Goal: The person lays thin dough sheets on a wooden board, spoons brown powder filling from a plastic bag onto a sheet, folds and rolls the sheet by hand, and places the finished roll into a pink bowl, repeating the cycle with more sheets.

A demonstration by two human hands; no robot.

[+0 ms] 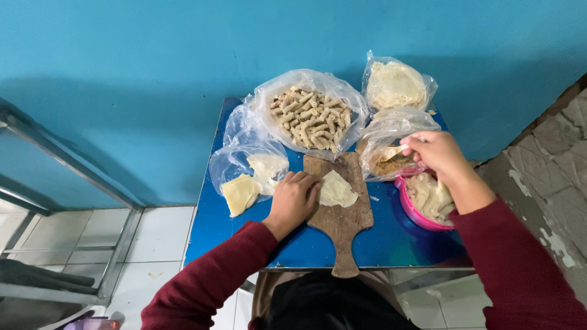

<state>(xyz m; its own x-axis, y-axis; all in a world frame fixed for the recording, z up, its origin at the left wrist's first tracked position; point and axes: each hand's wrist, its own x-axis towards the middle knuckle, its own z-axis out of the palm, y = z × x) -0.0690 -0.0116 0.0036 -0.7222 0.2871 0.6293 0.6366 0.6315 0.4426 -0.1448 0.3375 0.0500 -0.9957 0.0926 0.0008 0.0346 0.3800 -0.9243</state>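
Centre of frame: small blue table against a blue wall, everything packed within arm's reach.

Left hand lay knuckles-up on the left edge of the wooden board, fingers curled and close together, tips touching the pale wrapper sheet. Looked like it was pinning the sheet flat so it wouldn't slide. Board handle pointed toward the person, bottom centre.

Right hand, right of centre, was closed around a spoon dipped into the open clear bag of brown crumbly filling. Bag sat just right of the board, probably to keep the scoop-to-sheet path short.

Pink bowl of pale pieces sat under the right wrist at the table's right edge, touching the filling bag.

Left of the board: a clear bag with more pale sheets, one square lying partly out of it, right beside the left hand, so likely the feed stack.

Top centre: an open bag of small tan rolls, behind the board, out of the working zone. Top right: a closed bag of round flat sheets, farthest back, apparently spare stock.
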